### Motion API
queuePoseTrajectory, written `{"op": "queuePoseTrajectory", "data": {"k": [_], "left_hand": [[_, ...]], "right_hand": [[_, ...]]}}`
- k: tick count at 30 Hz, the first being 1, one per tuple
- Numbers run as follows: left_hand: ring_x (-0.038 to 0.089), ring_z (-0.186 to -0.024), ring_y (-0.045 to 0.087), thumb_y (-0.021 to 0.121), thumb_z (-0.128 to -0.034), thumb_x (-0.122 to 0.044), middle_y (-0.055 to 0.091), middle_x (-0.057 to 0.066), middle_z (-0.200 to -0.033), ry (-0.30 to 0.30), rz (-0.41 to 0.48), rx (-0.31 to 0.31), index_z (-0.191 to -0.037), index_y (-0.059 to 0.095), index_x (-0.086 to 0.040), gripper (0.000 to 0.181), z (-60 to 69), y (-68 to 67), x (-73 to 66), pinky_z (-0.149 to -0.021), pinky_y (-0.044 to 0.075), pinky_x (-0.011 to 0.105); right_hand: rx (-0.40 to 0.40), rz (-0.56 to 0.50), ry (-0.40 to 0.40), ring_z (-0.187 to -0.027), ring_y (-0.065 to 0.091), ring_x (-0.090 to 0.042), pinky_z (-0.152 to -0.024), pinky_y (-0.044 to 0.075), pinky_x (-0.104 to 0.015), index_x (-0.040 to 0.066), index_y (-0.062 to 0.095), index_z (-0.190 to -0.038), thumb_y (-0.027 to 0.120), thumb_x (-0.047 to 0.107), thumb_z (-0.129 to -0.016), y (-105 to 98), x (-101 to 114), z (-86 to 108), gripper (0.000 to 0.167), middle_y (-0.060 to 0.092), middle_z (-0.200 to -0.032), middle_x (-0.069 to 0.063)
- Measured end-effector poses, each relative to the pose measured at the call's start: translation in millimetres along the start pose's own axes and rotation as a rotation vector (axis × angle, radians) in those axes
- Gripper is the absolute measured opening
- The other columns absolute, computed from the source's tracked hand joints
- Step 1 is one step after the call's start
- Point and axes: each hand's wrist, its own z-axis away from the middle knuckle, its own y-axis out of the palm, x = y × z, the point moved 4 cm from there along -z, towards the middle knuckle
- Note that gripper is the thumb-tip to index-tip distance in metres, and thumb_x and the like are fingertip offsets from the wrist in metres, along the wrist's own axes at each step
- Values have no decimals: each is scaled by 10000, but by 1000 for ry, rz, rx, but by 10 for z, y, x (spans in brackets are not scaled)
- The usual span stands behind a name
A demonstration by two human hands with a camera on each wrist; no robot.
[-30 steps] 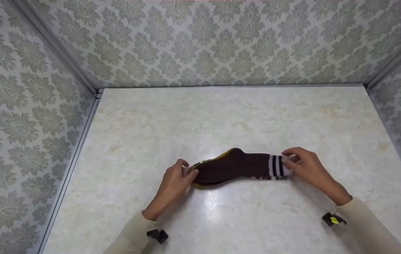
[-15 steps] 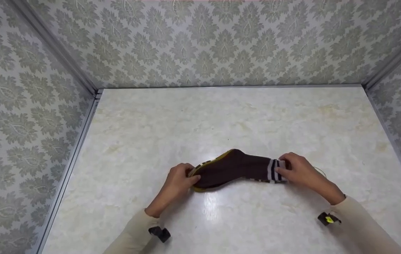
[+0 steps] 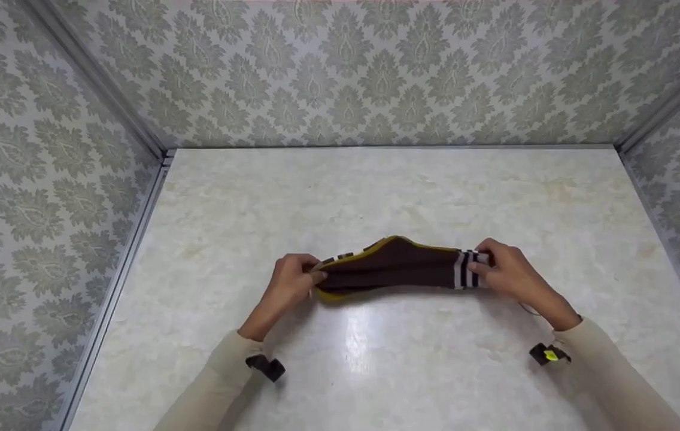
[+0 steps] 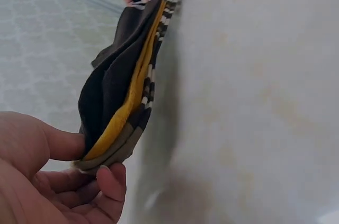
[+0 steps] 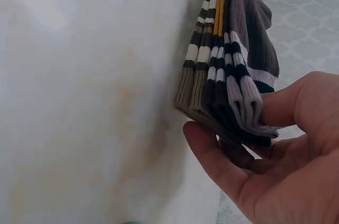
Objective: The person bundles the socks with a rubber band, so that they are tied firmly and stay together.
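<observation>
A stack of socks, laid one on another, is stretched between both hands just above the table. The top sock is dark brown with a black-and-white striped cuff; a mustard-yellow sock and brown-and-white striped socks show beneath. My left hand pinches the toe end, thumb on top and fingers underneath, as the left wrist view shows. The cuff end is pinched by my right hand; in the right wrist view the folded cuffs sit between its thumb and fingers.
The marbled white table lies below, with patterned wall panels behind and at both sides. Black straps hang at both sleeves. A thin loop shows by the right wrist.
Both hands have raised the socks off the table and moved them slightly away from the person. The right hand has shifted its hold further onto the cuff, and the stack now bows, showing more yellow edge.
</observation>
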Motion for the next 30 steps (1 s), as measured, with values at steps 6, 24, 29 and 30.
{"op": "queuePoseTrajectory", "data": {"k": [6, 24, 29, 30], "left_hand": [[383, -659, 680, 752, -1000, -48, 790, 89, -904, -13, 29, -36, -1081, 828, -25, 113, -154, -207, -118, -540, 506, 287], [228, -864, 692, 802, -1016, -237, 769, 88, -971, 26, -65, -92, -1087, 798, -20, 229, -355, -44, 214, -795, 570, 409], [259, -910, 705, 742, -1070, -248, 766, 106, -1053, 83, -89, -160, -1186, 777, -19, 259, -266, -91, 77, -823, 584, 460], [264, -922, 705, 737, -1071, -234, 765, 111, -1069, 100, -96, -181, -1195, 776, -12, 256, -256, -104, 55, -826, 585, 463]], "right_hand": [[-63, -3, 11, -807, 520, -237, -741, 427, -402, -41, 684, -1238, 721, 161, -1078, -173, 57, -154, 261, 638, -942, -100], [-188, 63, 36, -1004, 663, -329, -857, 521, -500, -45, 713, -1277, 725, 418, -1080, 88, -173, -284, 504, 697, -1134, -186], [-293, 22, -9, -1055, 681, -346, -902, 528, -410, -68, 701, -1322, 654, 399, -1126, -115, -284, -93, 508, 719, -1186, -213], [-315, 23, -23, -1051, 682, -339, -893, 523, -349, -66, 713, -1306, 659, 368, -1127, -155, -304, -50, 472, 726, -1184, -215]]}}
